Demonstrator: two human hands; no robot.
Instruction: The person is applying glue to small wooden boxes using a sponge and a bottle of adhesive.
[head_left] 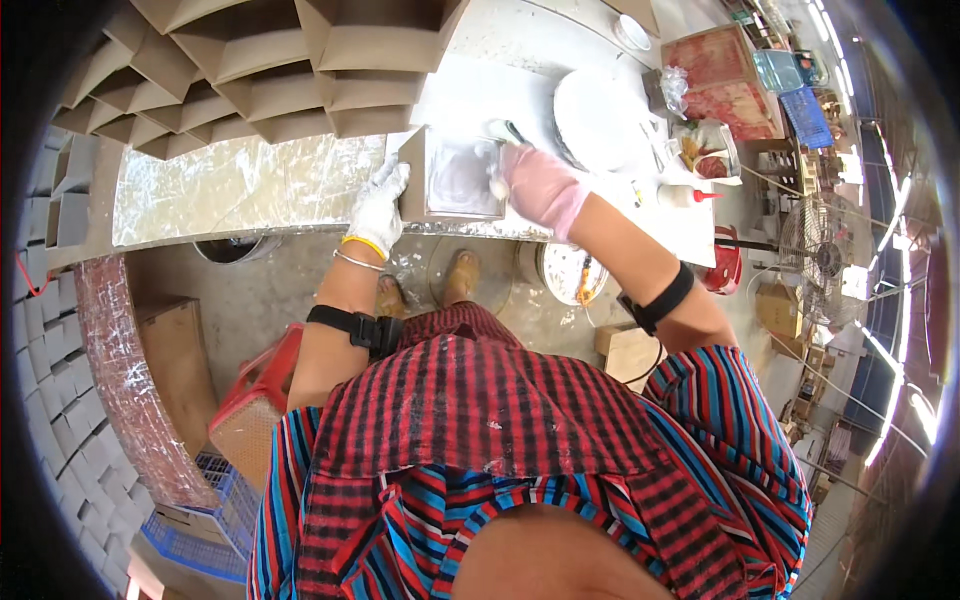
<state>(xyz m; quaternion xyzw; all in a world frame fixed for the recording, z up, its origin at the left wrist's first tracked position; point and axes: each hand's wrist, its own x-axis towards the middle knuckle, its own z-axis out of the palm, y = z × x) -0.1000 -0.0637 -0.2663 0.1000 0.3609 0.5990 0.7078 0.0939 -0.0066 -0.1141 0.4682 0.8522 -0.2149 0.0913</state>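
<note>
My left hand, in a white glove, grips the left edge of a flat brown cardboard piece lying on the workbench. The card's upper face is smeared whitish. My right hand, in a pink glove, presses down at the card's right side and holds a small brush or applicator whose tip pokes out above the fingers. Both forearms wear black straps.
Rows of folded cardboard boxes are stacked at the back left of the bench. A white round container and a white bottle with a red tip stand to the right. A fan, a red stool and blue crates are on the floor.
</note>
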